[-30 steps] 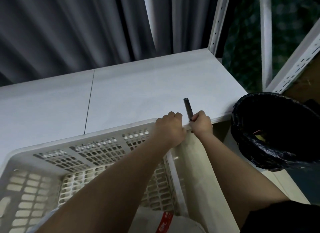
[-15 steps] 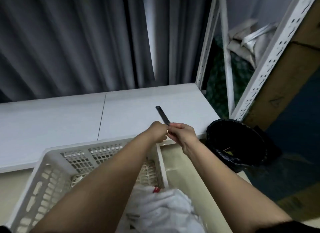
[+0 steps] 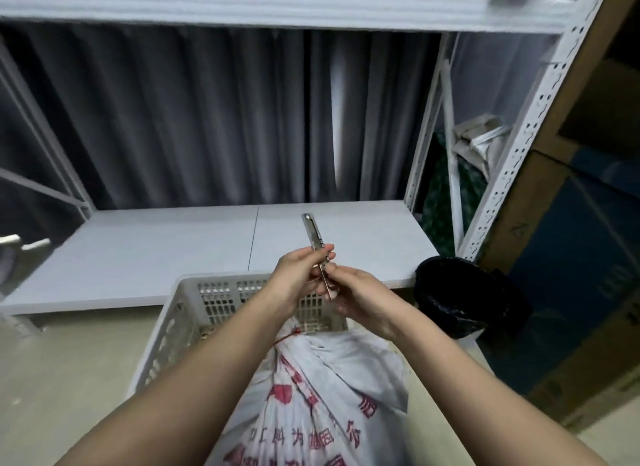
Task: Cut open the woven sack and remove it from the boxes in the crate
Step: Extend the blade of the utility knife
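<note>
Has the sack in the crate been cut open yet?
No, the woven sack sits in the crate with its neck tied, while both hands hold the knife above it.

Floor: pale and smooth; it runs under everything at the bottom.
On the floor: a white crate with lots of little holes, and just right of it a black bin.
Low shelf: a flat white board at the back, split by one thin line.
On the low shelf: something small and pale at the far left edge, too blurry to name.
Top shelf: a white board high above.
</note>
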